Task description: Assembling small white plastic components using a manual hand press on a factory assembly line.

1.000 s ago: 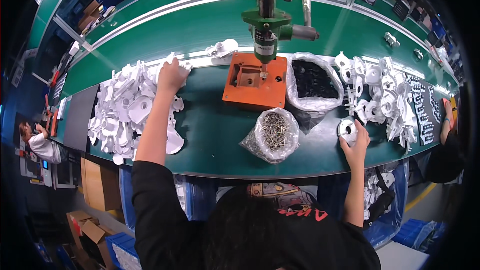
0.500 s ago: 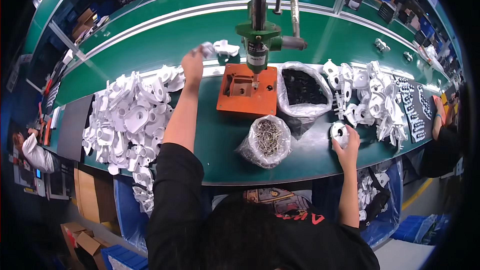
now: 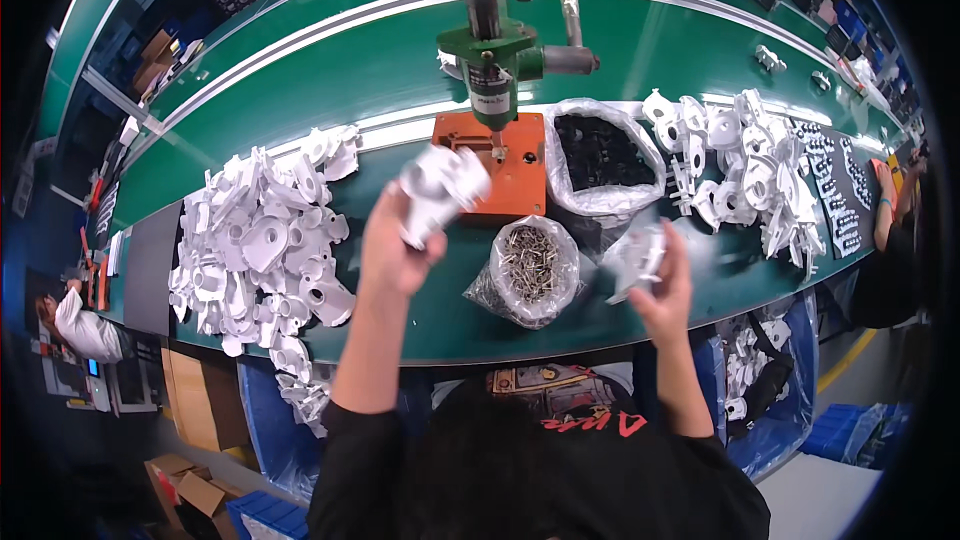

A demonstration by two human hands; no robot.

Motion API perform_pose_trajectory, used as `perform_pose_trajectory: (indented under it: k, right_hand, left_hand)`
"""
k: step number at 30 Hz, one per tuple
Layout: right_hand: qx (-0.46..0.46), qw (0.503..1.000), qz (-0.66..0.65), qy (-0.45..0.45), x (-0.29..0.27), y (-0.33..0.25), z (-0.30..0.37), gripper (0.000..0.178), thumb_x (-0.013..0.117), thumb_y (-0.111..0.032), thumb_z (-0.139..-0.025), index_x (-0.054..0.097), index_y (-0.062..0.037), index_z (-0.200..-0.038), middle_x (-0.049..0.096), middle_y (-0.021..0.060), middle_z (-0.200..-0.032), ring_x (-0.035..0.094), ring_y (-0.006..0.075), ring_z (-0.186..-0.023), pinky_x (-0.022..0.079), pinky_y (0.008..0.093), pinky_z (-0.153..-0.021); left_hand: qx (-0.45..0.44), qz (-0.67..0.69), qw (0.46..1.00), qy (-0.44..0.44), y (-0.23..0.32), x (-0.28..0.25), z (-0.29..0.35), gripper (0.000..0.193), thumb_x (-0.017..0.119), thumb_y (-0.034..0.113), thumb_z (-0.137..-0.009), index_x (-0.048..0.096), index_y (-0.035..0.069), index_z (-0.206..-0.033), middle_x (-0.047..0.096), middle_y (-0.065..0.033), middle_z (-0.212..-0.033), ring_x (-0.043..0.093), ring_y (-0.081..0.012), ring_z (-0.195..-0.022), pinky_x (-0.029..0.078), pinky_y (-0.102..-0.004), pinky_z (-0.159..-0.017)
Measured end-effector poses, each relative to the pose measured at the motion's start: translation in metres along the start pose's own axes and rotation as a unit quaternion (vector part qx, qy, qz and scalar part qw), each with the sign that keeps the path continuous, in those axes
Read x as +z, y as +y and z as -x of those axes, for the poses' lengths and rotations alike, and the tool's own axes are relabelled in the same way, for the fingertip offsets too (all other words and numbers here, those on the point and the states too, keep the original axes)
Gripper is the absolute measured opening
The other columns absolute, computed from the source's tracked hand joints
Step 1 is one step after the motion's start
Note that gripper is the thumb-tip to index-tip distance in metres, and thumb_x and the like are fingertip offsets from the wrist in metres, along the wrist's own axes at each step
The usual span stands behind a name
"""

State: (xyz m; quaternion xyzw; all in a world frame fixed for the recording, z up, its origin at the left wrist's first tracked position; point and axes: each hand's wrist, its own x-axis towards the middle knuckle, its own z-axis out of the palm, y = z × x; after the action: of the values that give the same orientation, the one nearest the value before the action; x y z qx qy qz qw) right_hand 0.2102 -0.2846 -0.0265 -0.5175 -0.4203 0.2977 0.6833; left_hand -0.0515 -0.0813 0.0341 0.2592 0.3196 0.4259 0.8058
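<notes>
My left hand (image 3: 392,240) is closed on a white plastic part (image 3: 440,190), held up in front of the orange fixture block (image 3: 517,175). Motion smears the part a little. In my right hand (image 3: 668,290) is another white plastic piece (image 3: 638,255), tilted above the bench to the right of the pins. Between my hands stands a clear bag of metal pins (image 3: 535,265). The green press (image 3: 490,50) stands over the block, its tip close to the block's top. Behind my right hand is a clear bag of small black parts (image 3: 605,152).
A large heap of white plastic parts (image 3: 262,240) covers the bench's left side. Another heap (image 3: 745,170) lies to the right, beside a dark sheet with small white pieces (image 3: 830,195). Blue bins (image 3: 270,430) hang below the front edge. A co-worker's arm (image 3: 884,205) is at far right.
My left hand has come back toward me from the far strip, bringing a white part. My right hand has raised its piece and moved left toward the pins.
</notes>
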Motion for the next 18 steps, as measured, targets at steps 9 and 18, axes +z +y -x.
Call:
perform_pose_trajectory:
  k: [9,18]
  right_hand:
    - [-0.097,0.965,0.104,-0.220,0.081,-0.039,-0.023,0.099,0.085,-0.028,-0.063,0.034,0.0016,-0.142,0.050,0.0142,-0.129,0.050,0.0220,-0.116,0.038,0.0329,-0.099]
    - [-0.078,0.953,0.163,-0.242,0.092,-0.062,-0.019,0.084,0.084,-0.025,-0.064,0.045,-0.0015,-0.135,0.053,0.0172,-0.124,0.056,0.0265,-0.109,0.046,0.0326,-0.088]
  left_hand:
    - [0.119,-0.194,0.970,-0.088,-0.083,0.029,0.062,0.025,0.051,0.024,-0.098,0.049,0.005,-0.114,0.064,-0.0061,-0.096,0.060,-0.0064,-0.080,0.048,-0.0192,-0.071]
    - [0.175,-0.453,0.866,-0.122,-0.079,0.021,0.066,0.031,0.044,0.004,-0.093,0.040,0.009,-0.123,0.066,-0.0185,-0.087,0.067,-0.0340,-0.078,0.051,-0.0378,-0.067]
